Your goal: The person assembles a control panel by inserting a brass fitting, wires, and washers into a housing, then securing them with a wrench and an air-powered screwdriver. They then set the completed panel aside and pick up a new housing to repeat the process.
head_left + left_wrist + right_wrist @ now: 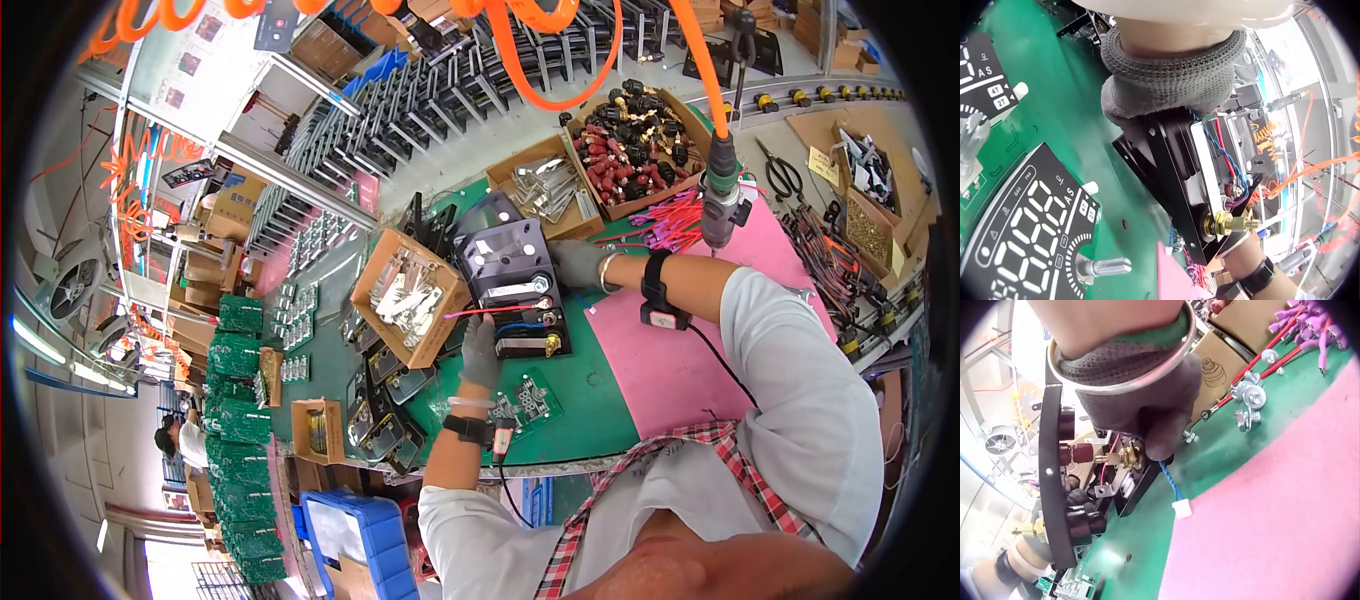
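Note:
A black metal housing [500, 255] lies on the green mat, with brass terminals [1225, 224], dark red terminal [1079, 453] and a red wire fitted in its lower part. My left hand [481, 357], in a grey knit glove, grips the near left edge of the housing; its fingertips are hidden in the left wrist view. On the far right side is my gloved right hand [578, 264]. In the right wrist view its fingers [1166, 434] curl over a blue twisted wire [1170, 480], whose white plug [1182, 508] hangs free over the mat.
A carton of metal brackets [408, 300] stands left of the housing. Beyond are a box of red and black terminals [635, 150] and purple-ended wires [670, 220]. A power screwdriver [720, 190] hangs over the pink sheet [665, 370]. Display boards [1035, 231] lie near the left hand.

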`<state>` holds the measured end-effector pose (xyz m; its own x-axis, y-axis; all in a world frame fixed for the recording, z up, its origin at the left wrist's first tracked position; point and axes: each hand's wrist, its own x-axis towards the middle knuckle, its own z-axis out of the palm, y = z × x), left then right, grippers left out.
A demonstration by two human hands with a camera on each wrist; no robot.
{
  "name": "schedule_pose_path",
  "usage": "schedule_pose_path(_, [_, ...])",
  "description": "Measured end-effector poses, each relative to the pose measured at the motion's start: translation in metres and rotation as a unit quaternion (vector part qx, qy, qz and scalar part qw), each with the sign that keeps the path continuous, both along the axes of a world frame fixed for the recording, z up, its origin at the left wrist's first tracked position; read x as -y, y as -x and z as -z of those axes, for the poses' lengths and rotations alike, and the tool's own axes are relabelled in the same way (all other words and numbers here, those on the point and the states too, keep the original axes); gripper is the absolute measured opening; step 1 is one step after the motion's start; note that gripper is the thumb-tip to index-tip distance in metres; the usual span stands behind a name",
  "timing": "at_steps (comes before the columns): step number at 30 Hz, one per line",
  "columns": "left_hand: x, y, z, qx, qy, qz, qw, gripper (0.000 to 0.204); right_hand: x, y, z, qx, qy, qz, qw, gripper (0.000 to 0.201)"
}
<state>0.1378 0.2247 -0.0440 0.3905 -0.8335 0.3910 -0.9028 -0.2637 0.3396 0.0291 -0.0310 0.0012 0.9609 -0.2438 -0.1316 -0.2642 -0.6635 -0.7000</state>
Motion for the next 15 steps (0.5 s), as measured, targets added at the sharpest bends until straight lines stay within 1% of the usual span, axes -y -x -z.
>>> schedule_pose_path(1, [0.003,0.002,-0.002,-0.004,0.002,0.002,1.000,0.059,0.000,0.001,-0.013,-0.014,0.017,-0.020,1.000,0.032])
schedule_pose_path(2, [0.002,0.008,-0.005,0.103,0.008,0.016,0.995,0.049,0.001,0.005,-0.028,-0.061,-0.042,-0.020,0.997,0.032])
schedule_pose_path(5, [0.009,0.004,0.002,0.034,0.005,0.006,0.999,0.044,0.002,0.000,-0.013,-0.081,-0.147,0.023,0.986,0.031])
schedule_pose_path(6, [0.010,0.003,0.007,0.013,0.011,-0.010,1.000,0.045,0.001,0.001,-0.013,-0.070,-0.152,0.037,0.985,0.031])
schedule_pose_path(8, [0.011,-0.004,0.020,0.037,0.010,-0.018,0.999,0.053,0.006,-0.001,-0.012,-0.039,-0.086,-0.003,0.996,0.038])
schedule_pose_path(9, [0.011,-0.003,0.019,0.048,0.010,-0.022,0.999,0.056,0.011,-0.003,-0.010,-0.023,-0.052,-0.025,0.998,0.041])
schedule_pose_path(10, [0.011,-0.001,0.018,0.050,-0.008,-0.031,0.998,0.060,0.019,-0.011,-0.006,-0.066,-0.030,-0.011,0.997,0.047])
schedule_pose_path(11, [0.011,0.000,0.015,0.053,-0.026,-0.040,0.997,0.063,0.023,-0.014,-0.003,-0.057,0.008,-0.021,0.998,0.048])
schedule_pose_path(13, [0.011,-0.001,0.015,0.059,-0.047,-0.058,0.995,0.071,0.025,-0.015,-0.018,-0.036,0.084,-0.041,0.995,0.049])
schedule_pose_path(14, [0.010,-0.004,0.022,0.062,-0.049,-0.069,0.994,0.074,0.023,-0.014,-0.025,-0.049,0.077,-0.029,0.995,0.047])
schedule_pose_path(15, [0.012,-0.006,0.027,0.066,-0.052,-0.081,0.993,0.078,0.026,-0.017,-0.023,-0.029,0.064,-0.026,0.997,0.048])
